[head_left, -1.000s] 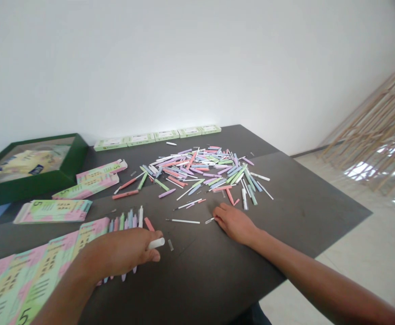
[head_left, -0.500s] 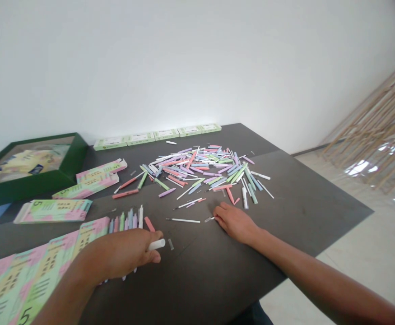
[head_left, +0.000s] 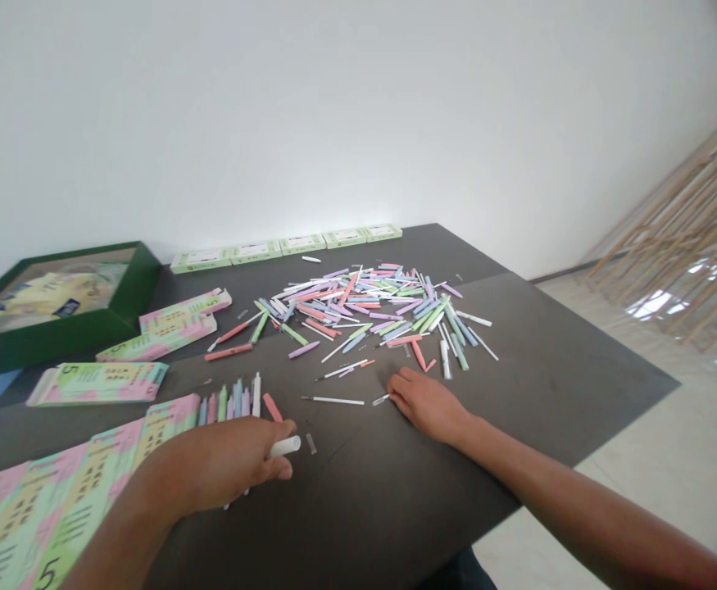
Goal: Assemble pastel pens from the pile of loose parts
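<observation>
My left hand (head_left: 226,460) is closed around a white pen barrel (head_left: 287,447), whose end sticks out between thumb and forefinger. Partly beneath that hand lies a row of pastel pens (head_left: 238,401), with a pink pen piece (head_left: 273,407) beside it. My right hand (head_left: 427,407) rests on the table, fingertips pinching a thin white pen refill. At the refill's tip is a small clear sleeve (head_left: 381,401). Another refill (head_left: 337,401) lies between my hands, and a loose clear sleeve (head_left: 311,443) is just right of the barrel.
Beyond my hands spreads a pile of coloured pen parts (head_left: 370,305). Printed cartons (head_left: 97,383) lie at the left, near a green box (head_left: 125,287) holding plastic bags. Flat pale-green boxes (head_left: 302,244) line the wall. The table's right edge (head_left: 601,442) drops to the floor.
The clear sleeve by my right fingertips now sits in line with the refill, over its tip. My left hand and the white barrel have hardly moved.
</observation>
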### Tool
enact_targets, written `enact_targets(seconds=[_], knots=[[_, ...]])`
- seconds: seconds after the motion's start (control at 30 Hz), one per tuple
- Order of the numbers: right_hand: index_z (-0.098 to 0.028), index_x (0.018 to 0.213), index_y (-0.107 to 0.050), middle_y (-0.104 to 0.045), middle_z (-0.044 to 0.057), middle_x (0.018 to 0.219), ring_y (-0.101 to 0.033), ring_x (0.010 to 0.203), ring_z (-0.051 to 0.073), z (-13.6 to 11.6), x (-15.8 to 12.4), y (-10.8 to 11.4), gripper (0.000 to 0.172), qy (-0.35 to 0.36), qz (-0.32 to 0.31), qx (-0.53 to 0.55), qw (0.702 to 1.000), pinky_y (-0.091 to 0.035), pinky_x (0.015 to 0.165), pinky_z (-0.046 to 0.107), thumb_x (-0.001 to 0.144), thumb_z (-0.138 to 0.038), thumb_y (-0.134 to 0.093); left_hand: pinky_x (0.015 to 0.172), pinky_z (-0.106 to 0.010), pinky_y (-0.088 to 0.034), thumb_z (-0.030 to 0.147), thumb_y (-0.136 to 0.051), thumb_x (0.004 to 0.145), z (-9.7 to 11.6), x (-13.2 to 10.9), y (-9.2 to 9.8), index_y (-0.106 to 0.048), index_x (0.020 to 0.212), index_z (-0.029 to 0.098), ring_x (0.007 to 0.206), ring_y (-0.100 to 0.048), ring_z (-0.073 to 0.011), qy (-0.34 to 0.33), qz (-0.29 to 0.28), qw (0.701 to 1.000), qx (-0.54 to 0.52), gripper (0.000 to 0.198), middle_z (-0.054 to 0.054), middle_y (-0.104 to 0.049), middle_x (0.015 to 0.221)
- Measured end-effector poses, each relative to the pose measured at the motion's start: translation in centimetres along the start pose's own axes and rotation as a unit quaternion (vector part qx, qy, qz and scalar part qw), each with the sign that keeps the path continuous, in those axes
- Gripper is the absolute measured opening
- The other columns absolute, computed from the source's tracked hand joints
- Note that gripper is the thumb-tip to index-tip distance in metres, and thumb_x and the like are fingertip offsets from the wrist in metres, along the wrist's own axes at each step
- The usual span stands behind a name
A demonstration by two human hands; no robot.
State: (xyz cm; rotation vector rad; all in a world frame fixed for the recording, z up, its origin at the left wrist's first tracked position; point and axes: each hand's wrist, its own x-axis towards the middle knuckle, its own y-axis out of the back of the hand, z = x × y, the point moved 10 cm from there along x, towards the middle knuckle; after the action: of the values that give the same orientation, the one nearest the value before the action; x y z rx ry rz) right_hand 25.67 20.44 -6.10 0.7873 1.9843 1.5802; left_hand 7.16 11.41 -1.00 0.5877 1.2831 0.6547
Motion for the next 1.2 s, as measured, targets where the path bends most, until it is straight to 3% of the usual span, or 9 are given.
enact_targets(seconds=[0.4,0.57,0.9,1.2], knots=[[-0.018,0.096,-0.051,-0.052,0.005,0.092,-0.05,0.085,0.016,0.6,-0.4,-0.3,0.014,0.015,0.011,0.059,0.998,-0.038,0.077,0.028,0.093,-0.02,-0.038,0.085,-0.037,-0.046,0.043,-0.05,0.079,0.0,0.0,-0.2,-0.051,0.131,0.021,0.105,-0.059,-0.0298,-0.011,0.004,1.0,-0.012,0.056,-0.011,-0.062,0.12],[-0.017,0.1,-0.049,-0.053,0.006,0.094,-0.051,0.088,0.016,1.3,-0.7,-0.1,0.013,-0.015,0.025,0.089,0.996,-0.038,0.079,0.027,0.092,-0.018,-0.04,0.081,-0.037,-0.047,0.041,-0.049,0.08,0.2,-0.1,-0.2,-0.053,0.128,0.023,0.101,-0.062,-0.0294,-0.019,0.002,1.0,-0.013,0.052,-0.01,-0.066,0.115],[-0.018,0.094,-0.052,-0.051,0.005,0.089,-0.05,0.082,0.016,1.2,-0.3,-0.6,0.015,-0.005,0.025,0.032,0.999,-0.037,0.074,0.028,0.093,-0.021,-0.037,0.075,-0.032,-0.047,0.039,-0.047,0.08,0.4,-0.2,-0.2,-0.058,0.121,0.024,0.093,-0.064,-0.0264,-0.035,0.015,0.999,-0.024,0.045,-0.006,-0.07,0.102],[-0.019,0.091,-0.052,-0.05,0.004,0.087,-0.049,0.08,0.016,0.8,-0.5,-0.2,0.015,0.0,0.033,0.026,0.999,-0.036,0.071,0.027,0.094,-0.022,-0.038,0.076,-0.033,-0.046,0.036,-0.05,0.078,0.3,-0.3,-0.2,-0.056,0.124,0.025,0.094,-0.064,-0.0267,-0.027,0.018,0.999,-0.028,0.047,-0.006,-0.069,0.105]])
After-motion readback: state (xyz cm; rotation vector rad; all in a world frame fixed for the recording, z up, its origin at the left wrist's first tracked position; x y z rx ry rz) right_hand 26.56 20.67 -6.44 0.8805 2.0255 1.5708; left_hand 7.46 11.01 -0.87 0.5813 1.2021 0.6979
